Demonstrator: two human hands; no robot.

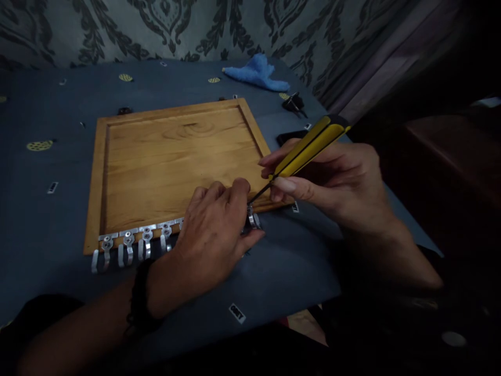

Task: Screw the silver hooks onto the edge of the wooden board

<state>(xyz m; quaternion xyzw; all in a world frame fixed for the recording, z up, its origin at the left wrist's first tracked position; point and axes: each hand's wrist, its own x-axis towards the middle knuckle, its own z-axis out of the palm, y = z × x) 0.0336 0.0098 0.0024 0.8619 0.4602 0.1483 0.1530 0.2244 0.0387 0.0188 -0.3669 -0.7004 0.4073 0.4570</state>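
A shallow wooden tray-like board [172, 162] with a raised rim lies on the table. Along its near edge runs a metal hook rail [147, 235] with several silver hooks hanging over the side. My left hand [213, 230] is closed over the rail's right part, fingers on the board side and thumb below, hiding some of the hooks. In my right hand [340, 183] a yellow and black screwdriver [309, 149] is gripped near the front of its handle. It slants down to the left, its tip at the hook beside my left fingers; the exact contact is hard to see.
A dark blue patterned cloth [50, 219] covers the table. A blue rag [258, 73] lies at the back, with a small black object [294, 103] to its right. A flat dark object [291, 137] sits behind my right hand. Patterned fabric [211, 28] rises behind the table.
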